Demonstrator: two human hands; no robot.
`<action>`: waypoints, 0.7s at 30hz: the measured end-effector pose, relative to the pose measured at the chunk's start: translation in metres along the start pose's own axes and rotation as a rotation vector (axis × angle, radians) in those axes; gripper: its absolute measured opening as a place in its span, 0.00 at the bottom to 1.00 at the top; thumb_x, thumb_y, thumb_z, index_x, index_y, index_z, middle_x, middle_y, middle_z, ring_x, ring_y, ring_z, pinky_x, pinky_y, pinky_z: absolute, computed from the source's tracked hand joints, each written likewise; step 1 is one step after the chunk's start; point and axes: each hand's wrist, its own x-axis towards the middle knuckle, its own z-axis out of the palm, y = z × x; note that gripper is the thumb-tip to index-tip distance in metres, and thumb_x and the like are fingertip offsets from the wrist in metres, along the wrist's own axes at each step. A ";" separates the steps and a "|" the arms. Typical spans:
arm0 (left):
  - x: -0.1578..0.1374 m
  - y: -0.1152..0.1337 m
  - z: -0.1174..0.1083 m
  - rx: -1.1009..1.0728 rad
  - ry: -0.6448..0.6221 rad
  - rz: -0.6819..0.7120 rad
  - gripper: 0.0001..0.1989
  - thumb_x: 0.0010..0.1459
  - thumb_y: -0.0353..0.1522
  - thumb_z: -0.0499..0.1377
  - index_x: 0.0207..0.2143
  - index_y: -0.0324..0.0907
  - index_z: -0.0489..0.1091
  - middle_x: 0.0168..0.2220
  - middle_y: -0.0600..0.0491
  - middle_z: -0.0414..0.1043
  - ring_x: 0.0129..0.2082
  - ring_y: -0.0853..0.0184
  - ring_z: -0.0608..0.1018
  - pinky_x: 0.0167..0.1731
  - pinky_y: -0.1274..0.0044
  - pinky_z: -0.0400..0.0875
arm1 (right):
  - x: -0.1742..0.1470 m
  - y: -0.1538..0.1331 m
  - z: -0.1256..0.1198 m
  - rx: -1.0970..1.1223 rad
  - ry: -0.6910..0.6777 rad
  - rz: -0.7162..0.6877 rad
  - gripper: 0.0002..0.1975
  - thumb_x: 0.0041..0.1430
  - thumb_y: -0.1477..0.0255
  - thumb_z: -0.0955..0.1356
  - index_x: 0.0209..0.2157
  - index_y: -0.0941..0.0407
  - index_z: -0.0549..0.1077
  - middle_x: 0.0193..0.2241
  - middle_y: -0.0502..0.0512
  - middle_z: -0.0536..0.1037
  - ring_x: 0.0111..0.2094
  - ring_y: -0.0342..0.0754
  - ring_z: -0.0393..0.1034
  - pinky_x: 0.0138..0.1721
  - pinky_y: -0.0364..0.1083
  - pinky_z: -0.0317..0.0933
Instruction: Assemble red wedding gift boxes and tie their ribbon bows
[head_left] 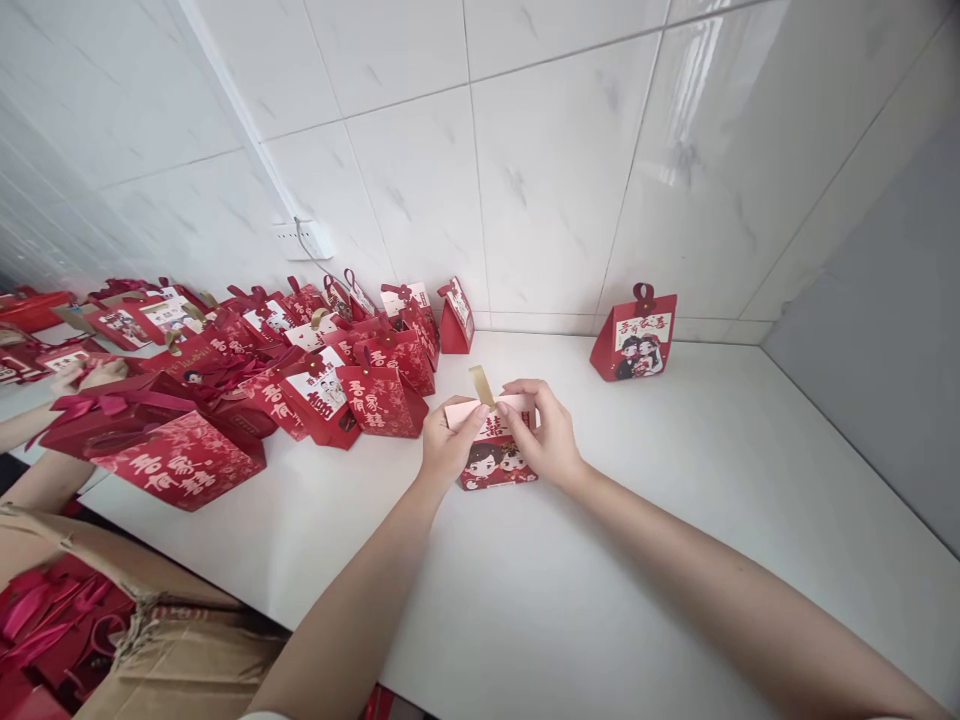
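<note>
Upright on the white table, a small red gift box [501,470] with a cartoon couple on its front stands between my hands. A loop of gold ribbon [482,386] rises from its top. My left hand [452,443] pinches the box's top edge near the ribbon's base, thumb in front. On the other side my right hand [546,435] grips the same top edge, its thumb close to the left one and the fingers curled behind. The thumbs and fingers partly cover the pale upper panel.
Many red gift boxes [384,400] crowd the table's left side. Another box [636,338] stands by the tiled wall. A cardboard carton [187,665] of red items sits at lower left. Another person's hand [101,370] is at far left. A socket [304,240] with a cable is on the wall.
</note>
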 end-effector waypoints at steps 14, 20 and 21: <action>0.000 0.017 -0.013 0.217 -0.062 0.182 0.05 0.50 0.34 0.63 0.28 0.41 0.75 0.27 0.54 0.74 0.28 0.68 0.73 0.31 0.78 0.64 | 0.009 -0.010 -0.007 0.345 -0.180 0.279 0.06 0.58 0.67 0.67 0.37 0.54 0.69 0.29 0.48 0.70 0.24 0.41 0.60 0.23 0.41 0.56; 0.000 0.020 -0.019 0.322 -0.155 0.294 0.04 0.52 0.33 0.61 0.29 0.42 0.75 0.27 0.54 0.73 0.27 0.68 0.72 0.31 0.78 0.64 | 0.012 -0.009 -0.014 0.336 -0.251 0.252 0.06 0.59 0.67 0.66 0.35 0.55 0.71 0.26 0.47 0.69 0.23 0.41 0.60 0.24 0.41 0.55; 0.001 0.020 -0.019 0.330 -0.158 0.301 0.04 0.52 0.33 0.61 0.29 0.43 0.74 0.26 0.54 0.73 0.27 0.68 0.72 0.31 0.78 0.64 | 0.012 -0.009 -0.015 0.331 -0.258 0.247 0.06 0.59 0.67 0.66 0.35 0.55 0.71 0.26 0.47 0.69 0.23 0.41 0.60 0.23 0.41 0.55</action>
